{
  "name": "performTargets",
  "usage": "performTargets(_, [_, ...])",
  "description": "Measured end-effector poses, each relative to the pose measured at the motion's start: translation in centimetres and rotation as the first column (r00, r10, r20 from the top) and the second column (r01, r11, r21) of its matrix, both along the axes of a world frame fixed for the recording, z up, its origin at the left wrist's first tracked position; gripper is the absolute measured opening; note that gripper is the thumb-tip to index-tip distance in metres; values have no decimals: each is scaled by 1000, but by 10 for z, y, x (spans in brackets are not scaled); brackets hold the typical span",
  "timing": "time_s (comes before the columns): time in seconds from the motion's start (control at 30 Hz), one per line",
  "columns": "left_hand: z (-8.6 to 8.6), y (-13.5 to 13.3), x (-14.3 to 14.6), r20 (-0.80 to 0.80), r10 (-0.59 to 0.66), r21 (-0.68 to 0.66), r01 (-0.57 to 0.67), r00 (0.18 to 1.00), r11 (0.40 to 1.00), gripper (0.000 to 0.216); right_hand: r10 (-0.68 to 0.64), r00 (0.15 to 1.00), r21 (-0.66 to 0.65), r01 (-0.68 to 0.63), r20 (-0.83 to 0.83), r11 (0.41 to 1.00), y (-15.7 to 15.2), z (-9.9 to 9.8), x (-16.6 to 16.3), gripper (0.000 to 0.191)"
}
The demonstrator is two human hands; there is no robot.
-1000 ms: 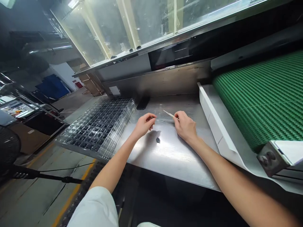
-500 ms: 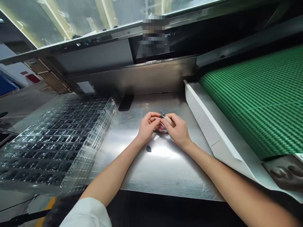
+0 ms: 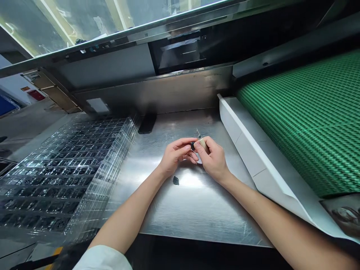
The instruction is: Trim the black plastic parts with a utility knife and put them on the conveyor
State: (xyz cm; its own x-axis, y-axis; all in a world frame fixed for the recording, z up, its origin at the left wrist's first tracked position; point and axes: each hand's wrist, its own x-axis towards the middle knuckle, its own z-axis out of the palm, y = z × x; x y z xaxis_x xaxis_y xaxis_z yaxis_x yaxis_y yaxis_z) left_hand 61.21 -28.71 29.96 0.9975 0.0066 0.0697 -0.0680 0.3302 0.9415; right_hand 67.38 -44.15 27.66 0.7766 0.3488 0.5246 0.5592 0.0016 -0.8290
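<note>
My left hand (image 3: 176, 156) and my right hand (image 3: 213, 159) meet over the steel table (image 3: 194, 202). The left fingers pinch a small black part (image 3: 192, 144). The right hand grips a thin pale tool (image 3: 200, 137) whose metal tip points up and away, right beside that part. A second small black part (image 3: 176, 180) lies on the table just below my left wrist.
A stack of clear plastic trays (image 3: 67, 168) filled with small black parts lies at the left. A dark phone-like slab (image 3: 147, 123) rests at the table's back. A white guard (image 3: 253, 157) borders a green belt (image 3: 309, 120) on the right.
My hands came together from apart, and the tool tip now meets the part in my left fingers. The view swung right and down, bringing the trays closer.
</note>
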Motion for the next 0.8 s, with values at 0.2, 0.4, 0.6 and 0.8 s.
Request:
performTargets(0.2, [-1,-2,0,14,-5,18,5,1000,1000,51,16,1000,62,-14,-27,998,1,3,-1,43])
performTargets(0.4, [1,-6,-2,7,-45,-30,45,999,999,49,59,994,133,-46,-90,990,2,6,-3,51])
performTargets(0.6, [1,0,-1,-15,-5,-77,4,1000,997,45,76,986,126,-57,-150,990,3,2,1,50])
performTargets(0.8, [0,2,0,4,8,-87,-8,1000,996,47,158,957,186,-114,-242,976,4,1,3,37])
